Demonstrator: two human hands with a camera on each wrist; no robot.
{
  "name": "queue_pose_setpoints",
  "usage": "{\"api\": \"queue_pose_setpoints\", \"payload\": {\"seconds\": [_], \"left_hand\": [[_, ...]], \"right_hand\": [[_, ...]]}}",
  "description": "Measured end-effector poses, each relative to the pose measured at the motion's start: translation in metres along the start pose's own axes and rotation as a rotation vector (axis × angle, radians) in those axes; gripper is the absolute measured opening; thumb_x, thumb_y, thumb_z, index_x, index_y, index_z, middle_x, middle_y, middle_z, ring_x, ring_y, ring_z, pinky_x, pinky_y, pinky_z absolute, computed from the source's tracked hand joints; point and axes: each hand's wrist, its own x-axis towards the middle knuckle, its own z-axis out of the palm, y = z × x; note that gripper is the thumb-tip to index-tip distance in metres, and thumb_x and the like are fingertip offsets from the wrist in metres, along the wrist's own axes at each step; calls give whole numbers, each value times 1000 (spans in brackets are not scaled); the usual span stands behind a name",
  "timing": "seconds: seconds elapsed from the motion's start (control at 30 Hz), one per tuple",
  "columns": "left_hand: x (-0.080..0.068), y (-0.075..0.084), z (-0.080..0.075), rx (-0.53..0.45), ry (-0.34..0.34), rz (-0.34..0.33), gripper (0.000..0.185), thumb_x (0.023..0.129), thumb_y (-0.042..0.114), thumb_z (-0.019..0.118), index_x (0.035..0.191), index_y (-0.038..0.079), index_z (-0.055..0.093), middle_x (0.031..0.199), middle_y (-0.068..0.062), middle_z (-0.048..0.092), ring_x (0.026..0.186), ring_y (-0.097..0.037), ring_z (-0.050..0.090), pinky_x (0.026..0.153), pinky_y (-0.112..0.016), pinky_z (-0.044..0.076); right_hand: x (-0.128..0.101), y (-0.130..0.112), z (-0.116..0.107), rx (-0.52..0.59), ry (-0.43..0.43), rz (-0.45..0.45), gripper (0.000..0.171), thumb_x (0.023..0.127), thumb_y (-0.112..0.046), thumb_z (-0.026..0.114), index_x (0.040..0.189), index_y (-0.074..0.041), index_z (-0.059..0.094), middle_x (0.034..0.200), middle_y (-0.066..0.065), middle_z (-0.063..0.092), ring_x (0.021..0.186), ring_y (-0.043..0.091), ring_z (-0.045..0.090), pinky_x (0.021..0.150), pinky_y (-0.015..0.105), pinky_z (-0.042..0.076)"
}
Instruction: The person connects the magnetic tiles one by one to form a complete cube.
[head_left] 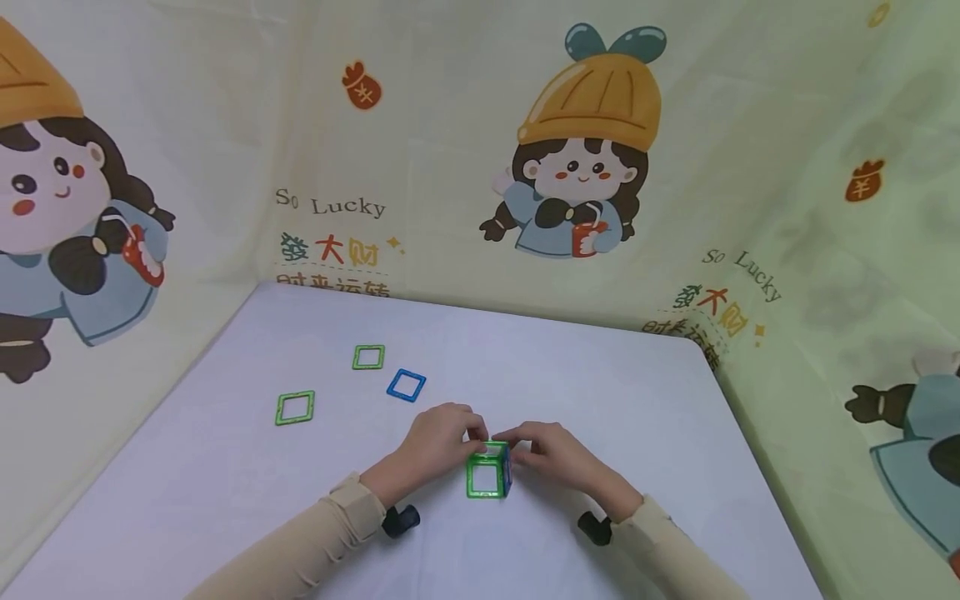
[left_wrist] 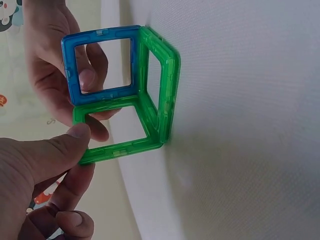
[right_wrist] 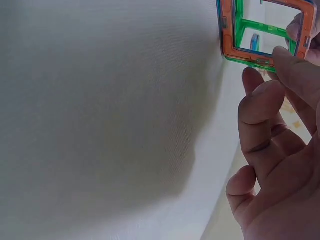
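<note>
Both hands are at a small structure of square magnetic tiles on the table. Green tiles and a blue tile join at their edges in the left wrist view. The left hand pinches the upper green tile between thumb and fingers. On the other side, the right hand holds the structure with its thumb on the lower edge of an orange frame, which shows a blue rim. In the right wrist view, the remaining right fingers curl below the structure.
Flat on the table, to the left of the hands, lie two green square tiles, one further back and one nearer, plus a blue square tile. A printed cloth hangs behind and beside the table.
</note>
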Motion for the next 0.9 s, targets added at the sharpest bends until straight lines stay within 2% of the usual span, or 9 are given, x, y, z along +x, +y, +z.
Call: {"api": "queue_pose_setpoints", "payload": {"seconds": [0.27,0.47,0.7,0.8,0.9], "left_hand": [[2,0,-3,0,-17,3,9,87,27,84,94,25,79,87,13,70,81,-5,59,71,-23,49],[8,-9,-10,-59,-38,-48,15,87,35,84,95,24,79,84,15,67,77,-5,56,68,-23,47],[15,-31,-22,-121,-42,-153,23,83,45,85,89,25,76,79,16,65,71,-8,55,64,-27,46],[16,-43,-27,-109,-24,-203,21,83,44,85,84,26,74,76,16,64,69,-9,55,63,-29,46],[19,-55,-29,-74,-16,-220,20,85,43,84,81,26,74,75,16,65,69,-8,56,63,-29,46]], "right_hand": [[4,3,-1,23,-1,10,28,97,-12,71,124,-20,74,110,-7,73,75,5,54,67,23,49],[2,3,1,9,33,29,25,98,-15,70,123,-18,75,112,-4,73,78,7,55,68,24,49],[-1,6,2,-15,97,66,25,97,-15,72,122,-16,75,112,-3,74,70,4,52,63,22,46],[-2,6,2,-33,126,59,24,96,-15,73,120,-15,76,110,-3,74,67,2,50,61,22,45],[-3,6,2,-46,162,62,22,95,-15,74,117,-14,77,106,-5,74,66,1,49,59,21,44]]}}
